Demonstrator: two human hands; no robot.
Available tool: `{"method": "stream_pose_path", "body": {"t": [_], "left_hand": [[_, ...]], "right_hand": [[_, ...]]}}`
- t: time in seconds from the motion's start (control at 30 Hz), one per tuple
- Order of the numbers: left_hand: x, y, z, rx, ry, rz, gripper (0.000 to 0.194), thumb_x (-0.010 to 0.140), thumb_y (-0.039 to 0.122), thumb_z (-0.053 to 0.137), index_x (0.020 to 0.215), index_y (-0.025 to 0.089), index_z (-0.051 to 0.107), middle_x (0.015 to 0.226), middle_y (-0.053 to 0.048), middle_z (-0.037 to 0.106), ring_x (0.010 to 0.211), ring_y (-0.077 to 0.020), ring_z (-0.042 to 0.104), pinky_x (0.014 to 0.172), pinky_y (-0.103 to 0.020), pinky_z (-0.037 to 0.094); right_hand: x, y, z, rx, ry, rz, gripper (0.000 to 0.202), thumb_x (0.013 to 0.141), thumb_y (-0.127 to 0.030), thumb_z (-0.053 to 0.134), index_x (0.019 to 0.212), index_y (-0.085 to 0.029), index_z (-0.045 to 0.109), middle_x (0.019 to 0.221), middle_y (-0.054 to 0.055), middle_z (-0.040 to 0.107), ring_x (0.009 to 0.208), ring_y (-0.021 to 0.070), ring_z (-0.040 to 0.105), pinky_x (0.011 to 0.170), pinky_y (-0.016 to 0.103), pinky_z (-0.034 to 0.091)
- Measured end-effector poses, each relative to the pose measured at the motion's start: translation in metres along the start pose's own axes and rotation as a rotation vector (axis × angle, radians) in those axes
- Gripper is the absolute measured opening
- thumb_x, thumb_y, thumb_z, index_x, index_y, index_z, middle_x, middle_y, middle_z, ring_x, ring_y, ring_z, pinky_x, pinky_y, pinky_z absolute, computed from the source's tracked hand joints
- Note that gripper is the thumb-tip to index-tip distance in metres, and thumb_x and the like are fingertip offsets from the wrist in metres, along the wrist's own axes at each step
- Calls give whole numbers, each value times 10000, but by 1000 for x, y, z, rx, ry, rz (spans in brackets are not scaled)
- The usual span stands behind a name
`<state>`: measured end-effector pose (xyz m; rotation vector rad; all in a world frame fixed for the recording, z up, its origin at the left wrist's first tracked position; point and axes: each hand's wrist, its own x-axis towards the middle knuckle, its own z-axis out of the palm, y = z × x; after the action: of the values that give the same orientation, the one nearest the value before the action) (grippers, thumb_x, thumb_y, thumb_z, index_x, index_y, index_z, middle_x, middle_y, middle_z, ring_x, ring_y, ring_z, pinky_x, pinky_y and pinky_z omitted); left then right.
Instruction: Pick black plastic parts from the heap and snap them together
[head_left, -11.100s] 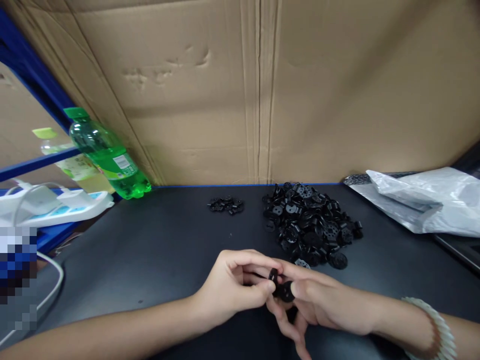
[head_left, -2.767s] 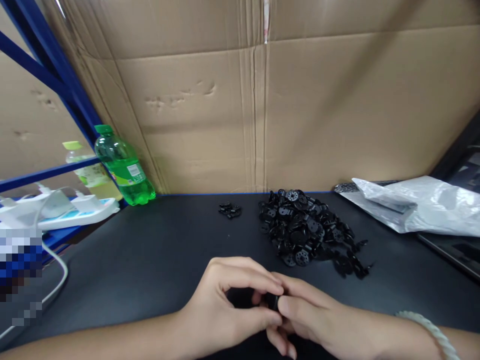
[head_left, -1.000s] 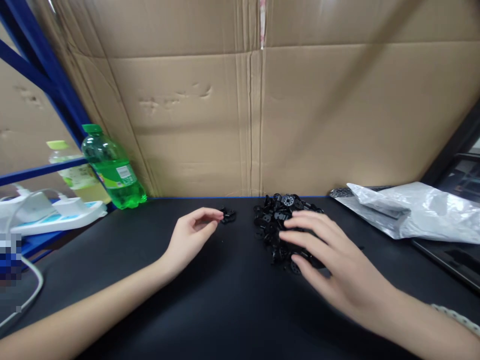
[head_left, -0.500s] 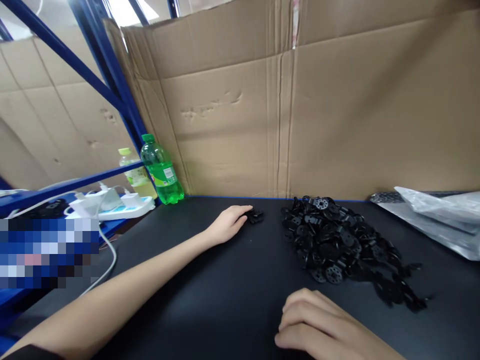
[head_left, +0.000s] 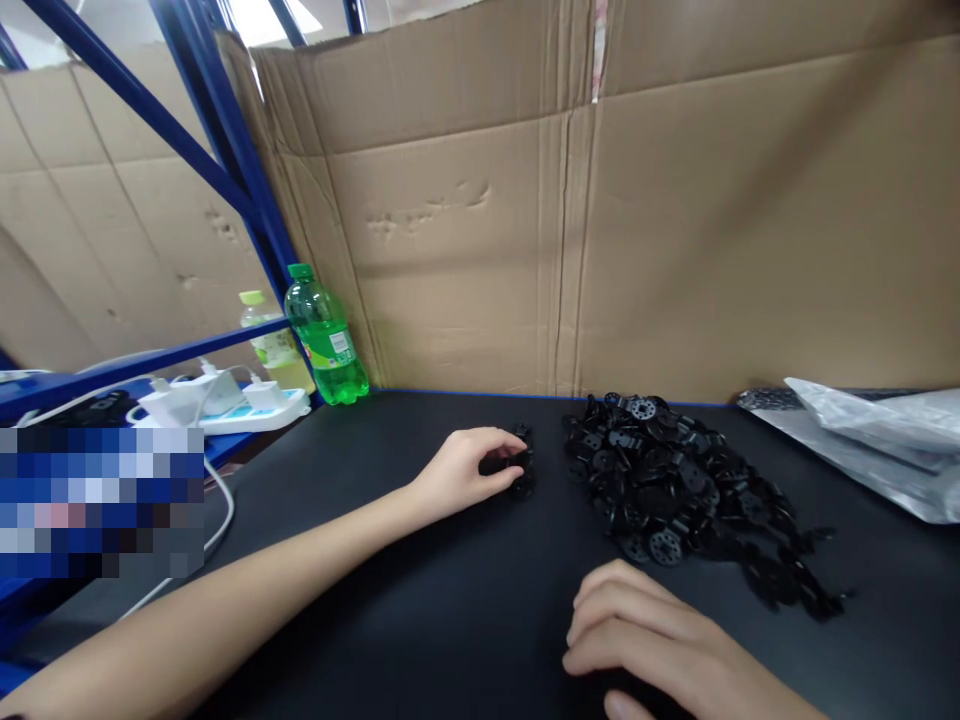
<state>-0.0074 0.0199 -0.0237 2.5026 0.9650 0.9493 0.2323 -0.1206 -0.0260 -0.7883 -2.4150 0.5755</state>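
Note:
My left hand (head_left: 466,470) reaches out over the black tabletop, thumb and forefinger bent round a small black plastic part (head_left: 523,484). Further black bits stick out past those fingertips, and I cannot make out how many pieces are there. My right hand (head_left: 652,635) is low in the view, palm down, with its fingers loosely bent and the thumb apart; I see nothing held in it. Just beyond it lies a large heap of black plastic parts (head_left: 664,480), several with round discs full of holes.
A green soda bottle (head_left: 330,345) and a paler bottle (head_left: 274,350) stand at the back left. Beside them is a white power strip (head_left: 259,415) with plugs and a cable. Clear plastic bags (head_left: 885,440) lie at right. A cardboard wall (head_left: 465,250) closes off the back.
My left hand has moved slightly right and nearer, its thumb and forefinger now curved round the black part. My right hand has shifted slightly, and its thumb now shows apart from the fingers.

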Motion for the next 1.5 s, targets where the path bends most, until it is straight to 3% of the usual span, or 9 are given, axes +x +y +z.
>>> {"method": "stream_pose_path", "body": {"t": [0.17,0.3,0.43,0.6,0.73,0.93,1.17,1.3,1.5], "left_hand": [[-7,28,-2,-139,176,-3,267,825,204,614,1068,141,705,912,-78,725,770,-165,699,755,-294,604],[-21,65,6,-331,134,29,226,771,135,644,987,108,704,888,-86,715,734,-165,725,697,-261,629],[-34,89,20,-424,75,149,283,708,38,680,980,106,718,881,-92,750,746,-165,717,713,-238,611],[-41,96,31,-422,22,226,298,728,33,685,1009,131,704,897,-96,765,773,-179,725,737,-246,592],[-42,92,33,-475,16,214,314,752,50,734,1052,140,714,960,-110,763,828,-193,735,787,-265,593],[-42,90,32,-573,-34,76,250,756,178,826,1002,187,782,913,-101,786,808,-212,753,752,-277,596],[-46,92,38,-947,-95,-159,318,709,91,840,967,274,810,917,-65,771,711,-215,770,640,-270,633],[-50,95,42,-1114,-189,-214,304,771,90,786,1009,280,797,971,-74,739,659,-244,773,569,-305,642],[-47,98,46,-1118,-192,-269,220,750,119,804,944,221,810,919,-90,726,610,-225,756,539,-293,623]], "right_hand": [[-3,10,10,341,167,271,238,877,-220,582,1097,-275,655,969,55,721,862,186,694,781,299,589],[-4,25,24,931,220,417,446,902,-480,602,1281,-255,536,1010,83,655,852,195,667,638,302,570],[2,24,25,1212,137,438,505,883,-520,644,1281,-228,536,999,63,605,874,182,654,645,282,542],[7,12,16,1091,99,427,433,904,-507,624,1199,-191,600,880,4,552,726,109,582,628,245,501],[8,5,10,1010,63,474,478,922,-549,565,1226,-180,583,843,-10,530,709,107,551,661,264,489],[7,4,3,990,-13,474,526,958,-517,518,1360,-178,497,850,-2,560,765,131,567,774,323,506],[4,6,-6,1020,-148,465,469,1027,-310,416,1488,-251,350,1039,35,609,863,134,613,904,369,503],[7,3,-8,895,-144,437,478,993,-179,411,1468,-221,369,957,20,607,877,155,610,910,385,502],[10,0,-12,916,-177,427,464,946,-114,395,1392,-232,446,886,-3,583,872,158,613,909,378,495]]}}
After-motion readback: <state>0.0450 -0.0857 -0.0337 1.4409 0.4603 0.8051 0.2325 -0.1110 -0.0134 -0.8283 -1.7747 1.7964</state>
